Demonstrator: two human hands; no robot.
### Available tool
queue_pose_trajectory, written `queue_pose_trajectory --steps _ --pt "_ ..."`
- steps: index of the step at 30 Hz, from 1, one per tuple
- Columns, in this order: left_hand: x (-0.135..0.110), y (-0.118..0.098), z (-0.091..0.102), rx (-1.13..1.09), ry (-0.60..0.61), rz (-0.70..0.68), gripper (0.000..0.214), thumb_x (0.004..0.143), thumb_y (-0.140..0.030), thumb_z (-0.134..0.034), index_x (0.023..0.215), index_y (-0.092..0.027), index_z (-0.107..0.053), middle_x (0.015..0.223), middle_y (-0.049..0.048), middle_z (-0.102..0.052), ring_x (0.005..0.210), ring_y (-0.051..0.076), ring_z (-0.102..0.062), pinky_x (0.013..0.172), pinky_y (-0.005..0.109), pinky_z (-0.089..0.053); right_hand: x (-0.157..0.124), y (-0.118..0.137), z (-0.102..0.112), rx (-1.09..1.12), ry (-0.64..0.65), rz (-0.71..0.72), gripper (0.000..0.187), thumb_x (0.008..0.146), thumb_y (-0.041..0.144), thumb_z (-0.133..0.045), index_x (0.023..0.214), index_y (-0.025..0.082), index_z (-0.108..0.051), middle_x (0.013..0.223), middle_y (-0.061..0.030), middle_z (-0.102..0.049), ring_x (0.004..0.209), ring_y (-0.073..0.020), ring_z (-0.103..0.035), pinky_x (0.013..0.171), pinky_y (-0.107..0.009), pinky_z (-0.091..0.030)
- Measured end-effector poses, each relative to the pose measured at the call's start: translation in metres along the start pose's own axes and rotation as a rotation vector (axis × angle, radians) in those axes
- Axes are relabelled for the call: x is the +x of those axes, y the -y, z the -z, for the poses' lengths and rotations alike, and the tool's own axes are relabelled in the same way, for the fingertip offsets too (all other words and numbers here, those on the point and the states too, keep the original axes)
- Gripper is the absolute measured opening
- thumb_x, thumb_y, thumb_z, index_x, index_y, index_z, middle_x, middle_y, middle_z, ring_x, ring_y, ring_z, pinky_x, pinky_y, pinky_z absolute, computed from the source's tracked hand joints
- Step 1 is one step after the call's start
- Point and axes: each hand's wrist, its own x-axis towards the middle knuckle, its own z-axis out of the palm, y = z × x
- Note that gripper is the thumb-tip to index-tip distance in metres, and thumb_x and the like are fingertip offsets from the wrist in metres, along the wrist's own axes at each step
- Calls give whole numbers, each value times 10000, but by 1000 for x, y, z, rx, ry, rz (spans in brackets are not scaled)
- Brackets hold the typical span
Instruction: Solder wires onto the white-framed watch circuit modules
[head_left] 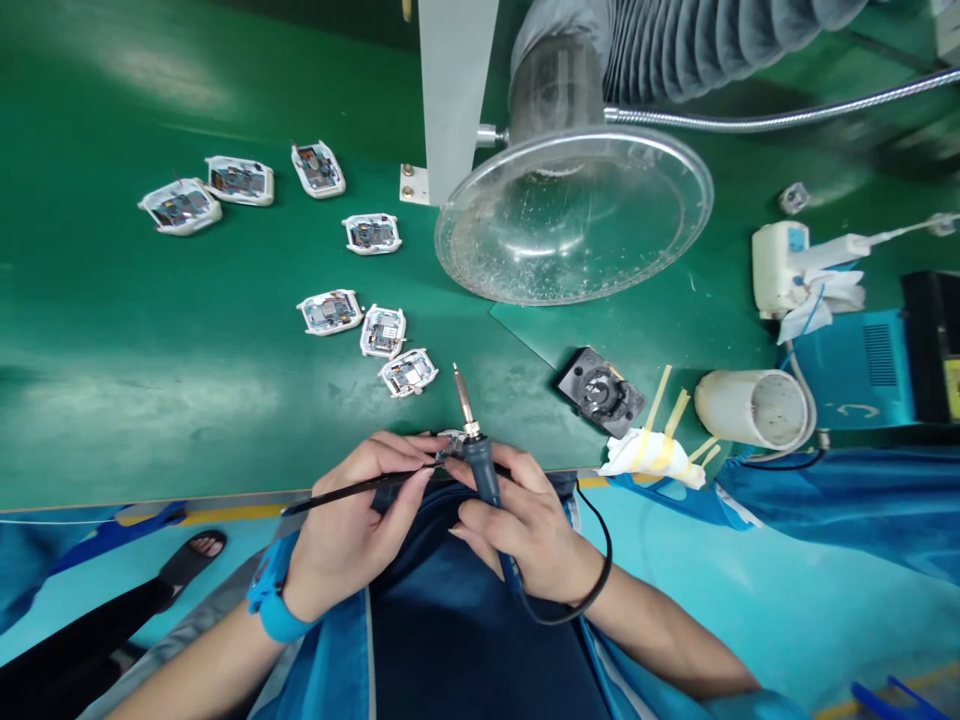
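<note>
Gripping the blue-handled soldering iron in your right hand, you pinch a thin black rod in your left hand, just beside.

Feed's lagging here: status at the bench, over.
Left hand shut on black rod. Right hand shut on soldering iron, tip up. Module between them. Loose modules well clear.

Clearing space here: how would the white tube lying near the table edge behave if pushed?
The tube lies on its side, so it would probably roll. It looks hollow and open-ended, so likely light. It sits close to the edge of the table, so it could drop off.
</note>
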Motion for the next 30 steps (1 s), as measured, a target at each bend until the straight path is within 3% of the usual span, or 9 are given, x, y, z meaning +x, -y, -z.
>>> queue_pose_trajectory --steps 6,9,12,15,17,21,24,30 --pt "0 3 0 -4 -3 -40 147 964 -93 -628 985 -235 -601 976 15 -729 1045 190 -770 899 335 -680 5 -2 -2 48 -31 -33 73 992 262 -666 1018 202 -699 1241 -120 -768 1287 -268 -622 1043 -439 -571" --pt "0 2 -1 -11 -16 -40 164 954 -81 -629 981 -239 -597 983 5 -729 1033 190 -774 897 337 -676 3 -4 10 115 -69 -40 320 1039 425 -586 1261 202 -647 1267 -153 -750 1239 -280 -662 1006 -476 -589" --pt "-1 0 -3 -12 -20 -8 156 962 -93 -617 976 -247 -596 989 5 -730 1037 200 -774 909 349 -671 -5 -1 30 165 -126 -176 556 1043 613 -459 1412 212 -573 1217 -153 -740 1162 -268 -709 940 -440 -626" --pt "-1 1 -3 5 -18 -28 162 961 -85 -620 982 -244 -595 993 15 -731 1042 201 -773 905 347 -668 -14 6 48 214 -209 -352 347 1022 411 -637 1334 261 -618 1027 -67 -778 1062 -228 -747 894 -372 -642" --pt "-1 3 -3 18 -13 -58 171 949 -69 -635 984 -232 -596 992 25 -734 1043 200 -774 894 335 -666 -16 11 58 237 -245 -405 322 969 241 -729 1276 281 -641 929 -10 -799 927 -196 -777 843 -327 -653" --pt "-1 5 -2 14 4 -76 180 943 -46 -629 990 -217 -596 1014 35 -748 1068 195 -771 904 313 -657 -7 19 74 84 -188 -341 197 964 376 -736 1123 261 -715 840 0 -817 715 -184 -788 692 -284 -669" --pt "0 4 -1 11 9 -70 186 941 -38 -625 991 -215 -600 1034 41 -758 1073 196 -771 915 317 -655 3 26 78 20 -106 -329 123 1016 356 -658 1060 249 -699 800 -2 -799 680 -173 -780 625 -268 -659" --pt "1 2 0 20 15 -60 172 937 -48 -634 978 -214 -609 1039 44 -769 1068 202 -775 912 317 -657 5 33 72 1 -109 -407 115 973 286 -695 1077 254 -657 819 -1 -792 711 -172 -793 659 -251 -666"
